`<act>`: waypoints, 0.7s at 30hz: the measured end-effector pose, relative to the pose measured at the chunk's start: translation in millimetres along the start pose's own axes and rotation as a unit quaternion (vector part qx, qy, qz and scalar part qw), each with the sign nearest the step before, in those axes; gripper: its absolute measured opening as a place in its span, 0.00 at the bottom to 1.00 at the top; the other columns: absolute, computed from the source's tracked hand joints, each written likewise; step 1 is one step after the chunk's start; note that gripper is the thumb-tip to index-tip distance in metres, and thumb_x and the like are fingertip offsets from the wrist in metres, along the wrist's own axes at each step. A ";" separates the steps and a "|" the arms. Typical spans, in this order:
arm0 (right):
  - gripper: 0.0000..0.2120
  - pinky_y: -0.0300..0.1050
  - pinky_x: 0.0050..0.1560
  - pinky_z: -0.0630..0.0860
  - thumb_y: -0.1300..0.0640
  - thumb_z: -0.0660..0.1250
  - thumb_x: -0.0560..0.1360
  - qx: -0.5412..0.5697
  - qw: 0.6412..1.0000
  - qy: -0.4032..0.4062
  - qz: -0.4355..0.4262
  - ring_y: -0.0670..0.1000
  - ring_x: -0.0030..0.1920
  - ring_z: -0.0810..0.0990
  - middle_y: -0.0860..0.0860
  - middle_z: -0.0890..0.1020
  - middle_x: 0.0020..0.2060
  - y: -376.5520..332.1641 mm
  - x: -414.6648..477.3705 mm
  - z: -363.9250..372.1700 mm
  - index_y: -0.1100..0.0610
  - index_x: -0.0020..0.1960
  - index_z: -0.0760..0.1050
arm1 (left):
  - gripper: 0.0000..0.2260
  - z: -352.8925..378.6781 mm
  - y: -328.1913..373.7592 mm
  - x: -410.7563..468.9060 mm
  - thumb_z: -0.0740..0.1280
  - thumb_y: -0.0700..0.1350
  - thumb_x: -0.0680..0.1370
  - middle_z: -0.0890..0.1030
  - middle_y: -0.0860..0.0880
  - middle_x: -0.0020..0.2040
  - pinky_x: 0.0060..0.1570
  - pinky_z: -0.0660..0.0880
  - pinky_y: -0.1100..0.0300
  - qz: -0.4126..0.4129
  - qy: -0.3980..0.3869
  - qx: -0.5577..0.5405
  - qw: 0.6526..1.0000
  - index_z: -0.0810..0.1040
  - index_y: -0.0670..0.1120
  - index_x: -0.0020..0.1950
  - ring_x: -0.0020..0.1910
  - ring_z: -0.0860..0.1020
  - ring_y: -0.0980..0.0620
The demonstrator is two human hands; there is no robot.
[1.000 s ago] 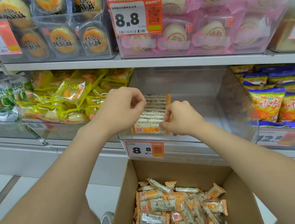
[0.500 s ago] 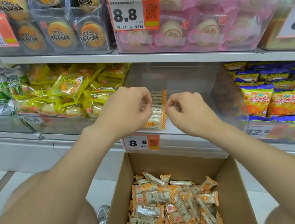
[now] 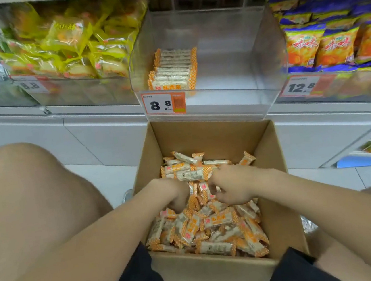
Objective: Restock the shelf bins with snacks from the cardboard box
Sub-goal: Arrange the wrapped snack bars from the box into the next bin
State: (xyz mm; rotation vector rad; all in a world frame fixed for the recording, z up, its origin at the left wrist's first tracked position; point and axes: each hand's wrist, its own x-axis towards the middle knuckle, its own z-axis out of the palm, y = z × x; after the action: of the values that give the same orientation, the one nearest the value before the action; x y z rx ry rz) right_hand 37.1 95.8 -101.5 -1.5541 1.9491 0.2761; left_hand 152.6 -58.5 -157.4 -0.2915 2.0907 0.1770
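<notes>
Cardboard box (image 3: pixel 204 133) on pale tiled floor (image 3: pixel 104 173), near clear shelf bin (image 3: pixel 237 40) holding one snack row (image 3: pixel 173 69). Left hand (image 3: pixel 175 195), right hand (image 3: pixel 232 186): fingers curled into loose snacks (image 3: pixel 213 221), grip not discernible

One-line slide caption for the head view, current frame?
Restocking: left hand and right hand reach into the cardboard box of orange-wrapped snacks, below a clear shelf bin holding one row.

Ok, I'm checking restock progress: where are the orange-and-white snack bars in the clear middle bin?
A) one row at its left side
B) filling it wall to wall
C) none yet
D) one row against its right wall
A: a single row of snack bars stands at the left side of the clear bin, well apart from its right wall.
</notes>
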 end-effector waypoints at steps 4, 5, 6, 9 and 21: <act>0.14 0.60 0.53 0.82 0.60 0.60 0.79 0.049 0.998 -0.037 0.016 0.60 0.49 0.81 0.57 0.82 0.42 2.7 25.2 39.9 0.61 0.59 0.81 | 0.18 37.0 8.1 22.9 0.72 0.50 0.81 0.80 0.45 0.65 0.50 0.80 0.50 -0.007 -0.041 -0.093 0.995 0.78 0.44 0.68 0.52 0.80 0.46; 0.14 0.62 0.57 0.81 0.61 0.60 0.79 0.056 0.997 -0.045 0.022 0.62 0.52 0.81 0.59 0.83 0.45 1.8 31.0 49.0 0.62 0.59 0.81 | 0.25 47.7 9.4 28.3 0.73 0.51 0.80 0.76 0.45 0.71 0.55 0.79 0.49 -0.011 -0.042 -0.112 0.993 0.73 0.46 0.75 0.60 0.79 0.45; 0.15 0.64 0.60 0.79 0.63 0.59 0.80 0.070 0.996 -0.051 0.029 0.63 0.56 0.81 0.60 0.83 0.50 3.0 37.4 59.3 0.62 0.60 0.81 | 0.30 57.2 11.0 31.2 0.74 0.49 0.80 0.73 0.45 0.75 0.56 0.79 0.50 -0.009 -0.037 -0.123 0.992 0.68 0.47 0.79 0.66 0.78 0.43; 0.15 0.58 0.60 0.80 0.67 0.59 0.81 0.102 0.989 -0.084 0.060 0.62 0.61 0.80 0.59 0.82 0.61 12.7 52.7 85.6 0.61 0.63 0.80 | 0.30 73.0 11.9 42.9 0.76 0.43 0.78 0.72 0.45 0.75 0.57 0.79 0.51 0.026 -0.009 -0.091 0.996 0.68 0.47 0.79 0.67 0.77 0.42; 0.13 0.52 0.52 0.80 0.60 0.73 0.78 0.006 0.991 -0.124 0.047 0.57 0.59 0.80 0.53 0.78 0.62 26.7 51.6 137.2 0.55 0.62 0.79 | 0.09 60.7 -2.0 66.8 0.73 0.48 0.81 0.79 0.48 0.56 0.53 0.77 0.49 0.054 0.122 -0.323 0.937 0.76 0.49 0.56 0.52 0.79 0.47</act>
State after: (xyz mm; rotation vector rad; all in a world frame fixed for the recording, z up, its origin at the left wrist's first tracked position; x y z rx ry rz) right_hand 52.5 133.4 -244.8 -1.3510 1.8260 0.4740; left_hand 170.3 -54.7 -245.9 -0.6138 2.2422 0.9454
